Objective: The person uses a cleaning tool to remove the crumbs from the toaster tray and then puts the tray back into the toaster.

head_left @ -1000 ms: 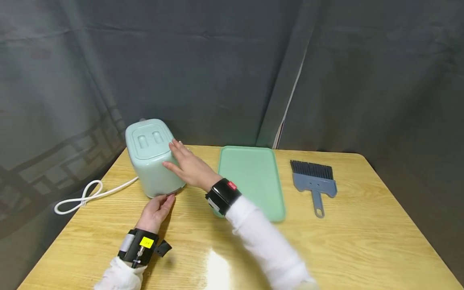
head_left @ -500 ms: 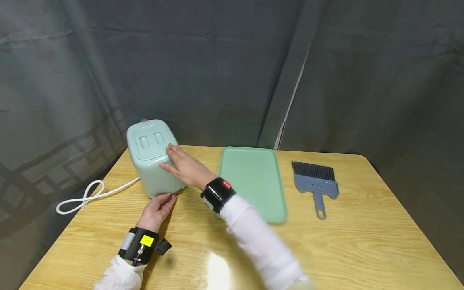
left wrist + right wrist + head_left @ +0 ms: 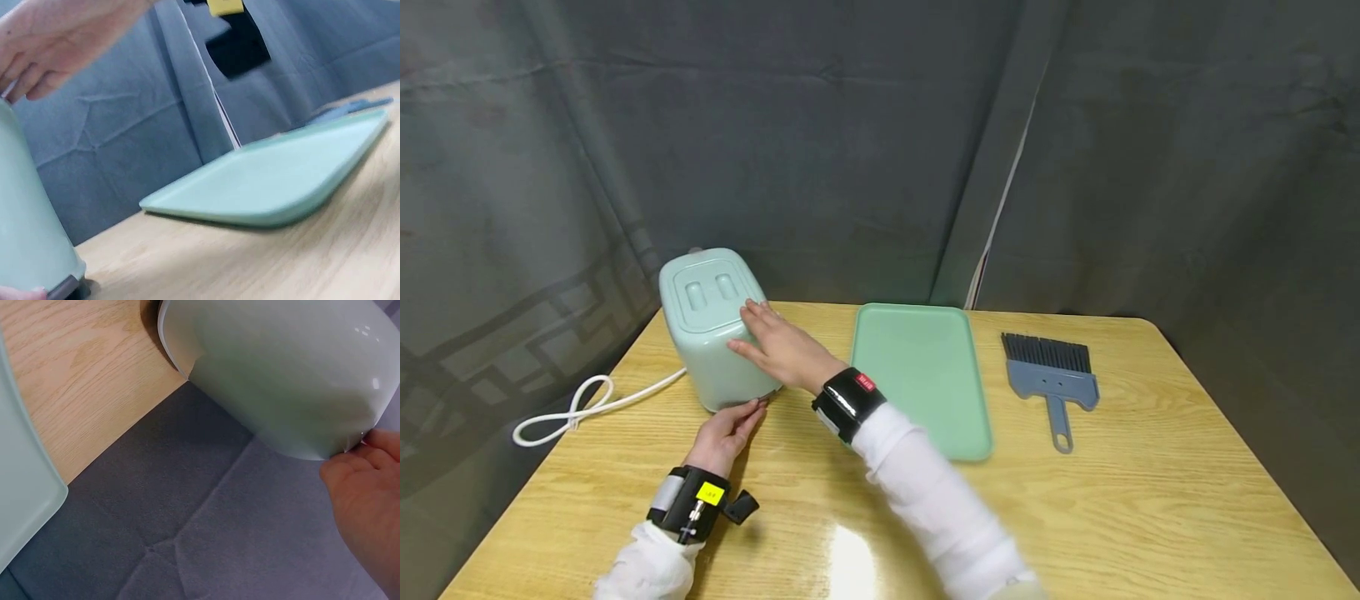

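A pale green toaster (image 3: 718,358) with a covered top stands at the table's left back. My right hand (image 3: 792,348) rests its straight fingers on the toaster's upper right side; in the right wrist view its fingertips touch the rim. Low at the toaster's front, my left hand (image 3: 718,437) pinches at the base edge with thumb and finger close together. There the left wrist view shows a dark grey strip (image 3: 64,287), apparently the crumb tray's edge, beside a fingertip. Most of the left fingers' contact is hidden under the base.
A green tray (image 3: 917,367) lies flat right of the toaster. Farther right is a blue-grey hand brush (image 3: 1052,383) with black bristles. The toaster's white cord (image 3: 598,408) loops past the table's left edge. A dark grey curtain (image 3: 820,150) hangs behind the wooden table.
My right hand has slid slightly down and left along the toaster's side. My left hand stays at the base, its fingertips shifted a little to the right. Toaster, tray and brush keep their places.
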`<control>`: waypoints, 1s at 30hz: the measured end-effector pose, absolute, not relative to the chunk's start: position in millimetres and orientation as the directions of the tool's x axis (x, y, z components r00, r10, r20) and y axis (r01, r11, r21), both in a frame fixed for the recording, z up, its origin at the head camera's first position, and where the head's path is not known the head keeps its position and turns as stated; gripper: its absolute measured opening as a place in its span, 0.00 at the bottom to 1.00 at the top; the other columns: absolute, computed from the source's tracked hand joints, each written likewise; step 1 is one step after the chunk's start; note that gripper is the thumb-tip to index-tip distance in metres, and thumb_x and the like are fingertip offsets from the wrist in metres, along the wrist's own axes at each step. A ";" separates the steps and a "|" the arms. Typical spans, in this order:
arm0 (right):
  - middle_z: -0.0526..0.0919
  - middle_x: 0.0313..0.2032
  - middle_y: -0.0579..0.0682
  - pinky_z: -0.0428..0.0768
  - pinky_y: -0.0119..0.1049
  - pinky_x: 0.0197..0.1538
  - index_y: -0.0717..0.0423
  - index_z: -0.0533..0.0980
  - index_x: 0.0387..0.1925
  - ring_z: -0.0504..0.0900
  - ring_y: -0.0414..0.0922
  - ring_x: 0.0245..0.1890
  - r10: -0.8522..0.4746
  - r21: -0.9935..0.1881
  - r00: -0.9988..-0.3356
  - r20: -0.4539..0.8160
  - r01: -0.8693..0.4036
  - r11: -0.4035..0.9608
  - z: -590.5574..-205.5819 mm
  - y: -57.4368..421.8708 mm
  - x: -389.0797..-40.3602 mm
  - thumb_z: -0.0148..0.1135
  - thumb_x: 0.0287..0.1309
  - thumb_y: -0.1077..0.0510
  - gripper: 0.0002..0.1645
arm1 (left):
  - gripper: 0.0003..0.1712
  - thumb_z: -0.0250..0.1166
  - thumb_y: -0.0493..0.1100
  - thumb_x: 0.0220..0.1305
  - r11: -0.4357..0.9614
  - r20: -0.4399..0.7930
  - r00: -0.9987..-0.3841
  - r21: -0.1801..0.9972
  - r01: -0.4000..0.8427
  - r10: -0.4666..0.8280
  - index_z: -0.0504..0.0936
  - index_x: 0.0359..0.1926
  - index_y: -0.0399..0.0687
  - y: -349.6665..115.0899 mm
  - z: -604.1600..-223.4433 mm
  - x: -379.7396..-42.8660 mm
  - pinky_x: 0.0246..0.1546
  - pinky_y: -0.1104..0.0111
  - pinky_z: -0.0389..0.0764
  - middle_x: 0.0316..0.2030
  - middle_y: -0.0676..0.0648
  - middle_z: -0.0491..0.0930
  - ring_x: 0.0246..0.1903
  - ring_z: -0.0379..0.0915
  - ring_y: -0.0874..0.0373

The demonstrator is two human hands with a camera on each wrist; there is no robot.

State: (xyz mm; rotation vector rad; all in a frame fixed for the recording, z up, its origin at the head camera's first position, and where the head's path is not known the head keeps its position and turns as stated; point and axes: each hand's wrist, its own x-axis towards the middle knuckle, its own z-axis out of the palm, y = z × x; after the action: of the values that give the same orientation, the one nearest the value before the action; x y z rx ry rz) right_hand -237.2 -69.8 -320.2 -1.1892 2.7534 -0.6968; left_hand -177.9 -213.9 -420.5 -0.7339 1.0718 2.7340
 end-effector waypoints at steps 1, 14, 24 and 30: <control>0.48 0.80 0.55 0.44 0.32 0.81 0.60 0.52 0.79 0.44 0.48 0.79 -0.705 -0.428 -0.699 0.121 -0.677 0.599 -320.0 -69.8 -236.9 0.42 0.80 0.41 0.39 | 0.10 0.46 0.21 0.71 -0.733 -0.474 -0.877 0.624 -0.271 -0.080 0.72 0.35 0.31 -213.7 -421.1 -178.3 0.62 0.74 0.77 0.31 0.44 0.79 0.32 0.82 0.60; 0.48 0.79 0.56 0.47 0.34 0.81 0.62 0.52 0.78 0.45 0.48 0.79 -0.705 -0.410 -0.700 0.114 -0.680 0.608 -318.1 -69.4 -236.5 0.44 0.80 0.42 0.40 | 0.16 0.52 0.19 0.68 -0.664 -0.479 -0.853 0.709 -0.238 -0.206 0.77 0.27 0.35 -207.8 -423.2 -176.8 0.53 0.71 0.84 0.24 0.45 0.83 0.28 0.86 0.60; 0.48 0.79 0.57 0.46 0.33 0.81 0.62 0.52 0.78 0.46 0.49 0.79 -0.702 -0.393 -0.704 0.106 -0.678 0.621 -318.3 -70.3 -236.3 0.44 0.79 0.40 0.41 | 0.13 0.55 0.21 0.69 -0.641 -0.472 -0.859 0.725 -0.250 -0.199 0.77 0.29 0.36 -210.3 -427.2 -176.1 0.53 0.70 0.85 0.25 0.45 0.84 0.29 0.86 0.60; 0.48 0.79 0.58 0.46 0.33 0.81 0.62 0.52 0.78 0.46 0.50 0.79 -0.703 -0.390 -0.703 0.108 -0.680 0.621 -317.8 -70.6 -233.9 0.45 0.79 0.41 0.41 | 0.13 0.57 0.22 0.68 -0.607 -0.464 -0.854 0.756 -0.243 -0.236 0.77 0.28 0.38 -208.1 -428.5 -175.3 0.51 0.70 0.86 0.24 0.46 0.84 0.28 0.86 0.61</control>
State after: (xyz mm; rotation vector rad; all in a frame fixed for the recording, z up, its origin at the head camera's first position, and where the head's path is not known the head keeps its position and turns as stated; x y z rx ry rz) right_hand -233.9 -70.6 -317.8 -1.1860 2.7783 -0.6328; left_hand -175.3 -208.1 -428.5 -0.8483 1.3900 2.6816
